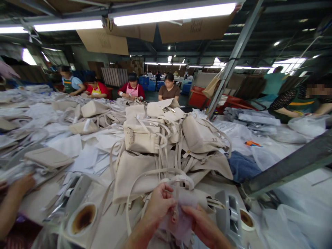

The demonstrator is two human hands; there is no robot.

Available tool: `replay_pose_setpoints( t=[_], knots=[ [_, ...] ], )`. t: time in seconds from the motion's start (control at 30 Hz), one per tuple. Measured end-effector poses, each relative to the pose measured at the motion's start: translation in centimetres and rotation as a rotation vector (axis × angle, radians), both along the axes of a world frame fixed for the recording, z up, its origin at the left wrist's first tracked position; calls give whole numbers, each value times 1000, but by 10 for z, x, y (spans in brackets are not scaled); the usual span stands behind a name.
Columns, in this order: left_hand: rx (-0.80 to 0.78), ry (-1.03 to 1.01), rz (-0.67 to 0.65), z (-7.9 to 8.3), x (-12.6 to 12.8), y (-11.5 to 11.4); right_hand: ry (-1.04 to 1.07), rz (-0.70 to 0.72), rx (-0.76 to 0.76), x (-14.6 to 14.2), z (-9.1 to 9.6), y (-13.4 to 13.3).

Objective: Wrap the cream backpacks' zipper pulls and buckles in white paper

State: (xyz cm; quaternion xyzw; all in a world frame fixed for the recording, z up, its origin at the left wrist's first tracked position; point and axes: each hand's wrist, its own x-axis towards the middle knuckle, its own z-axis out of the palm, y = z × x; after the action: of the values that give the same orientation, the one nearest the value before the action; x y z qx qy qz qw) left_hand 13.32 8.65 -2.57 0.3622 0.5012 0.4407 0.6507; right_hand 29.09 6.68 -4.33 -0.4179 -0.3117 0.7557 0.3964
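Overhead, bright fluorescent tubes (pixel 176 14) run across the near work area, with brown cardboard sheets (pixel 103 42) fixed behind them and a dark roof (pixel 272 27) beyond carrying small, distant lamps. A grey metal post (pixel 233 62) slants up at right of centre, near red bins (pixel 197 98); blue crates (pixel 147 83) and a pale ribbed panel (pixel 114 76) stand farther back. Daylight enters by bright window openings (pixel 290 65) at far right and left, glare obscuring their outlines.
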Motion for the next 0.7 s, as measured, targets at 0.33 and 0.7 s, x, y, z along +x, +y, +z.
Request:
replay_pose_setpoints(
  t=[0.33, 0.7],
  knots=[
    [227, 369, 118, 2, -6, -7, -93, 61, 107, -6, -1, 4],
    [-191, -97, -116, -33, -32, -50, -88, 192, 59, 0, 4, 11]
  ],
)
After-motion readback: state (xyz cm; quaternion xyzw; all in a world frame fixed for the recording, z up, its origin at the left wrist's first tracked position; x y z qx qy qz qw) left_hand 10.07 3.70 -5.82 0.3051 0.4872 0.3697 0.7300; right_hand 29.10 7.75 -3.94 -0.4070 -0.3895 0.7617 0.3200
